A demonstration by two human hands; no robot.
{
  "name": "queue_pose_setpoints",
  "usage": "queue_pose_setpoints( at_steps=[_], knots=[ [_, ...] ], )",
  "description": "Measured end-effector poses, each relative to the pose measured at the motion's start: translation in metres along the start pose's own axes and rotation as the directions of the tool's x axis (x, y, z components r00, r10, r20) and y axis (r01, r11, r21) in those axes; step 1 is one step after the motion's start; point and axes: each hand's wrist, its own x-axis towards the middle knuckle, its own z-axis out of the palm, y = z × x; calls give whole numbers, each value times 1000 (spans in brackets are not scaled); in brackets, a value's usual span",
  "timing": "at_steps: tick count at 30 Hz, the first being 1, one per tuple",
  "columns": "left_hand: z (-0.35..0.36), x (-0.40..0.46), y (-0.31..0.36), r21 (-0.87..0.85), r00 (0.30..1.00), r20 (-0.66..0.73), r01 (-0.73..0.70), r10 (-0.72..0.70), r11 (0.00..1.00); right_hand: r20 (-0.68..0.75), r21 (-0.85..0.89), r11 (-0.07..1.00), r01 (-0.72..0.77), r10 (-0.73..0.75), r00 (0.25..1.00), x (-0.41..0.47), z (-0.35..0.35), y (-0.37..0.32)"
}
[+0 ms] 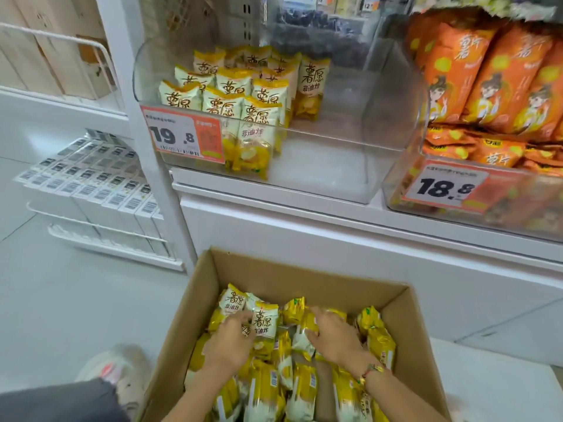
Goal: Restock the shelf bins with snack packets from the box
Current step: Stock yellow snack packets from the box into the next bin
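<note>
- i have both hands down in the cardboard box (405,324), which sits on the floor right below the shelf, so each lift to the bin is short.
- my left hand (227,341) curls its fingers round an upright white-and-yellow snack packet (264,322) at the back left of the box; another packet stands just behind it, so i judge i am gathering a small bunch rather than one at a time.
- my right hand (332,333) lies over the loose yellow packets (300,388) in the middle of the box, fingers bent down onto one of them; i cannot tell whether it has a real hold yet or only presses on the heap.
- the rest of the stock lies jumbled in the box, mostly flat or on edge, which is why i have to sort each packet upright before lifting.
- the clear shelf bin (350,166) above, behind the 19.8 price tag (184,134), holds the same packets standing face-forward in rows along its left side only; its right half is bare, so that is where i judge these ones belong.
- the neighbouring bin of orange packets (487,77) to the right looks well filled, so i leave it.
- risk as i see it: a loose bunch could slip and fall behind the front row.
</note>
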Motion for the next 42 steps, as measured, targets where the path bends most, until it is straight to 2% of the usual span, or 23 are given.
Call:
queue_pose_setpoints(
  at_steps=[1, 3, 5, 6, 9, 12, 15, 18, 21, 23, 24, 25, 27, 29, 32, 35, 37, 40, 42],
  knots=[
    [5, 5, -2, -2, 1000, 12, 25, -25, 1000, -30, 51, 998, -41, 43, 999, 7, 6, -1],
    [16, 16, -4, -1, 995, 53, 80, -80, 997, -44, 263, 951, -163, 181, 983, 26, 20, -3],
    [26, 26, -4, -32, 989, 82, 130, -127, 991, 9, 484, 832, -273, 307, 952, 47, 33, -5],
    [32, 31, -4, -38, 985, 83, 156, -153, 987, 32, 539, 787, -302, 338, 940, 57, 41, -5],
    [44, 41, -5, 15, 972, 130, 193, -194, 981, 26, 583, 744, -326, 384, 923, 78, 56, -6],
    [52, 42, -6, 107, 976, 119, 172, -184, 979, 9, 602, 721, -344, 425, 905, 83, 59, -6],
    [54, 36, -6, 150, 980, 61, 179, -190, 972, 48, 576, 742, -341, 386, 921, 78, 53, -5],
    [45, 26, -7, 39, 983, -35, 180, -179, 983, 141, 626, 698, -349, 339, 930, 63, 44, 2],
    [24, 16, 1, -166, 976, -63, 197, -210, 966, 348, 761, 468, -450, 291, 891, 36, 20, 14],
    [9, 10, 12, -361, 971, -62, 193, -230, 912, 463, 839, 255, -480, 129, 877, 16, -3, 23],
    [2, 6, 20, -441, 971, -61, 181, -230, 879, 480, 860, 175, -478, 36, 876, 7, -14, 27],
    [-5, 3, 28, -505, 974, -60, 161, -221, 848, 472, 876, 139, -462, -43, 881, -1, -26, 29],
    [-17, -3, 43, -627, 984, -41, 108, -171, 771, 436, 897, 164, -410, -182, 881, -14, -47, 28],
    [-30, -9, 62, -734, 992, -41, 49, -116, 677, 400, 909, 246, -337, -284, 871, -23, -68, 18],
    [-52, -21, 90, -844, 992, -104, -49, -74, 534, 339, 925, 296, -240, -355, 871, -35, -97, -7],
    [-78, -34, 111, -870, 984, -176, -158, 5, 467, 232, 951, 287, -119, -400, 887, -48, -125, -34],
    [-96, -42, 124, -881, 975, -219, -207, 20, 425, 136, 956, 293, -15, -397, 908, -57, -143, -54],
    [-125, -48, 148, -894, 950, -310, -304, 35, 331, -23, 910, 388, 149, -312, 950, -72, -171, -81],
    [-150, -50, 167, -889, 926, -376, -374, 47, 264, -160, 861, 434, 264, -263, 952, -83, -193, -96]
  ],
)
